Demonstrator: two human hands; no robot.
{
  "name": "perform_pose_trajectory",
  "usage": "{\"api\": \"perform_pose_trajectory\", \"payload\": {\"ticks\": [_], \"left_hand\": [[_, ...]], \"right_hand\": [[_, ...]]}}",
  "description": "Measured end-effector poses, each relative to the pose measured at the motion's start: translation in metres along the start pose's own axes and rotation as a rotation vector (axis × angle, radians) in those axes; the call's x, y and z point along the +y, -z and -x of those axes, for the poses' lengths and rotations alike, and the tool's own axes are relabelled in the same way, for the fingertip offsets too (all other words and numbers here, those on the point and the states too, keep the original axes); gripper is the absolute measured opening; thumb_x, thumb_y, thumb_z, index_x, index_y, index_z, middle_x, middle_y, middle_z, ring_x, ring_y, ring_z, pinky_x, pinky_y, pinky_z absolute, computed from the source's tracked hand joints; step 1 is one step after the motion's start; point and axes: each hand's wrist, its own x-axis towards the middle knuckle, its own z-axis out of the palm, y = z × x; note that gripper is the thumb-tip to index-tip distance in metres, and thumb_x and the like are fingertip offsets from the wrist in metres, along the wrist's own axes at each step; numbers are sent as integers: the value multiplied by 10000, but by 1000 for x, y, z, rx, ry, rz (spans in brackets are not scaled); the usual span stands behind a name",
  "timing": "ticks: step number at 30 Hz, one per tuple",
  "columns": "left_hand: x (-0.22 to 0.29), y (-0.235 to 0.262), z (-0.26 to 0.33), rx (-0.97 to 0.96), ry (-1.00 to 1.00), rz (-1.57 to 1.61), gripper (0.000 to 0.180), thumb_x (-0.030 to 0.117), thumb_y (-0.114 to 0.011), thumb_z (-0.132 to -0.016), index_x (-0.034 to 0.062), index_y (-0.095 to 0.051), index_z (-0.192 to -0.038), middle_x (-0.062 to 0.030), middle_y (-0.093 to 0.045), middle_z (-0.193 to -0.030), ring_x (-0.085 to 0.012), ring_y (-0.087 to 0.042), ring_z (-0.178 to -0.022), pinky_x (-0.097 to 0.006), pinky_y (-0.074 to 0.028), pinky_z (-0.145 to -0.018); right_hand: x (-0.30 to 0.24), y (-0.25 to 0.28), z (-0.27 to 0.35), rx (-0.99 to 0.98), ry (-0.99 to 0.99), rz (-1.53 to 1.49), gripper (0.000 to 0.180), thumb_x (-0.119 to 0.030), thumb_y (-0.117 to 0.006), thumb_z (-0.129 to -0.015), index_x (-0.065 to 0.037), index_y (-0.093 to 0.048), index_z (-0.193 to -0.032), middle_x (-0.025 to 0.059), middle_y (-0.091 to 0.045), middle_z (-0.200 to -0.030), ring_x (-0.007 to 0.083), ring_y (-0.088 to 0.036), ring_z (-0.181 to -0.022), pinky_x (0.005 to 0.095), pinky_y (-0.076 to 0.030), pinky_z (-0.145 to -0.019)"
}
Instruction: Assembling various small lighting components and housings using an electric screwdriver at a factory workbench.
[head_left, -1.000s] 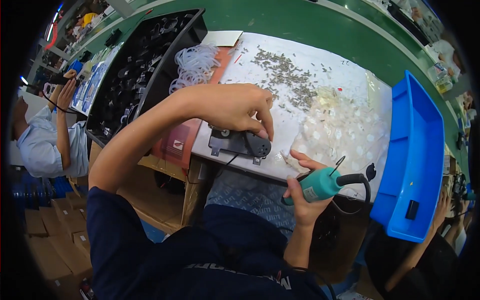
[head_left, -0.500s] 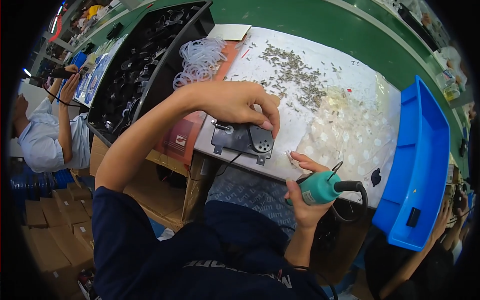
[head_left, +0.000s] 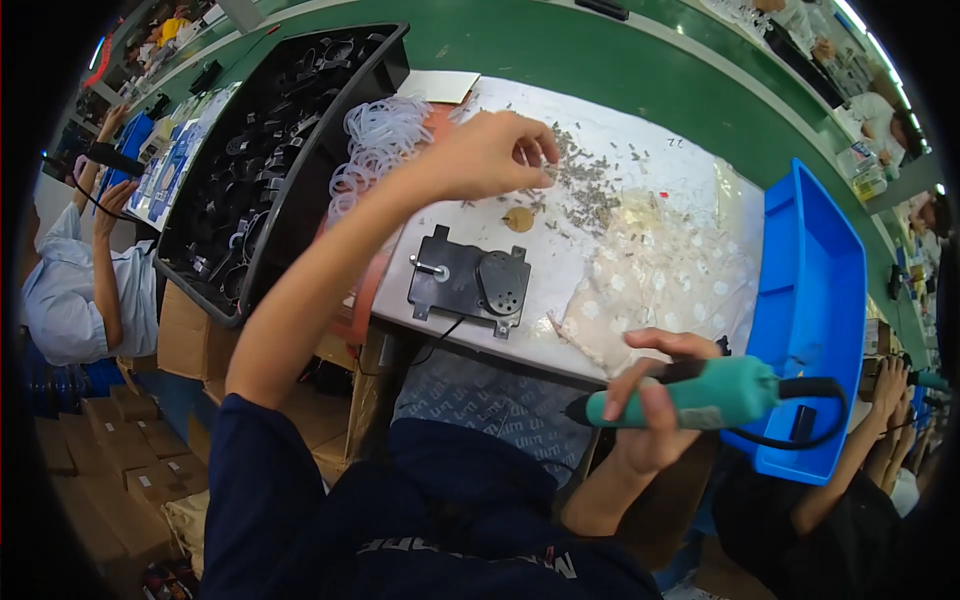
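Note:
My left hand point(head_left: 495, 155) reaches out over the white work mat point(head_left: 640, 150), fingers pinched together at a scatter of small grey screws point(head_left: 590, 195). What it pinches is too small to tell. A black plastic assembly point(head_left: 470, 283) with a round grille lies on the mat near the table's front edge. A small tan disc point(head_left: 518, 218) sits just beyond it. My right hand point(head_left: 650, 410) is closed around a teal electric screwdriver point(head_left: 700, 395), held level off the table's front edge, tip pointing left.
A black bin point(head_left: 262, 190) of dark parts stands at left, with clear rings point(head_left: 375, 145) beside it. A blue tray point(head_left: 810, 310) lies at right. A clear bag of white pieces point(head_left: 660, 280) rests on the mat. Other people work at left and right.
My left hand lifted off the black assembly and moved farther out to the screw pile. The right hand with the screwdriver has shifted slightly and now holds the tool level.

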Motion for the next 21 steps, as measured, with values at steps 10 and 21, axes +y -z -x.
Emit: {"api": "perform_pose_trajectory", "payload": {"ticks": [10, 21], "left_hand": [[-61, -23, -28, 227, -122, -22, 172, 148, -795, -677, 64, -699, -792, -57, -608, -786, -166, -566, -737, -288, -463, -698], [-47, -22, -15, 342, -229, 351, 116, 16, -729, -744, -14, -669, -839, -70, -686, -777, -130, -651, -731, -248, -524, -698]], "right_hand": [[-48, -13, -89, -84, 472, 99, 431, -152, -559, -836, 68, -431, -1184, 260, -552, -1019, 137, -467, -421, 235, -388, -413], [-15, -59, -155, 22, 522, -274, 234, -126, -476, -901, 15, -487, -1088, 153, -573, -794, 182, -525, -440, 294, -456, -450]]}}
